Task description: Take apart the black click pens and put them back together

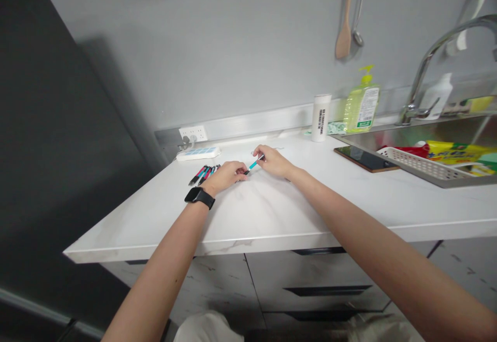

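left hand [227, 176] and right hand [274, 162] pinching opposite ends of a blue pen [253, 165], more pens [202, 174] on white counter [252, 212], grey wall [233, 47] behind

Illegible lettering on the white canister [321, 118], soap-bottle label [367, 106] and yellow packet [452, 152]

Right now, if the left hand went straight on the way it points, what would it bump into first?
The left hand would meet the blue pen it is touching, then probably the right hand at the pen's other end, though depth is hard to judge.
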The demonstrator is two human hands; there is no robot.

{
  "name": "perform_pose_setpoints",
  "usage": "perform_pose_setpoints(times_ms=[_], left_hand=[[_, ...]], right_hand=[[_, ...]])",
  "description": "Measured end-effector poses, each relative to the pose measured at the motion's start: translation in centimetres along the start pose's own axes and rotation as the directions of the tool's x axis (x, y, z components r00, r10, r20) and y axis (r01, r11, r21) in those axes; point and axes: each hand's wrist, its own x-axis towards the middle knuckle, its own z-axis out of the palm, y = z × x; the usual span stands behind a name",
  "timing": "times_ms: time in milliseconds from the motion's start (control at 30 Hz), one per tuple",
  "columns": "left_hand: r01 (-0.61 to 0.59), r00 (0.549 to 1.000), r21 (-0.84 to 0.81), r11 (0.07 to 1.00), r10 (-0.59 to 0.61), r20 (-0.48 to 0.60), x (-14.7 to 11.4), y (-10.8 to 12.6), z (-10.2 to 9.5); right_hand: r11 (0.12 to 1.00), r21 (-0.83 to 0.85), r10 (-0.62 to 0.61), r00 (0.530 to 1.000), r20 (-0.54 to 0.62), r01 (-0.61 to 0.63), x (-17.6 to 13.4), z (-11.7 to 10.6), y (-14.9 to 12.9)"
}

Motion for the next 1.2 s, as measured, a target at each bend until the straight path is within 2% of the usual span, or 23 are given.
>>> perform_pose_setpoints(times_ms=[133,300,433,567,700,967,1200], left_hand=[[-0.023,1.000,0.076,0.997,0.023,0.006,-0.1,0.1,-0.1],[0.020,0.999,0.056,0.998,-0.018,-0.034,-0.2,0.6,-0.3],[0.044,0.997,0.004,0.999,-0.044,-0.066,-0.2,0.6,-0.3],[0.030,0.997,-0.057,0.998,-0.034,-0.070,-0.3,0.7,-0.2],[0.040,0.995,-0.096,0.995,-0.048,-0.085,-0.2,1.5,0.1],[0.009,0.995,-0.219,0.976,-0.030,-0.094,0.1,2.2,0.8],[0.026,0.994,-0.286,0.958,-0.056,-0.095,0.1,1.8,0.9]], right_hand=[[1.000,0.003,-0.001,1.000,-0.023,0.001,0.1,0.0,0.0],[1.000,0.024,0.019,0.999,-0.040,-0.018,0.0,0.0,-0.1],[0.981,0.172,0.097,0.994,-0.049,-0.087,-0.1,-0.2,-0.3],[0.918,0.358,0.205,0.977,-0.064,-0.169,0.1,-0.3,-0.8],[0.861,0.464,0.265,0.962,-0.060,-0.208,0.5,-0.4,-1.1],[0.760,0.625,0.215,0.976,0.018,-0.179,0.4,-0.7,-1.3],[0.756,0.636,0.146,0.987,0.068,-0.156,0.1,-1.2,-1.7]])
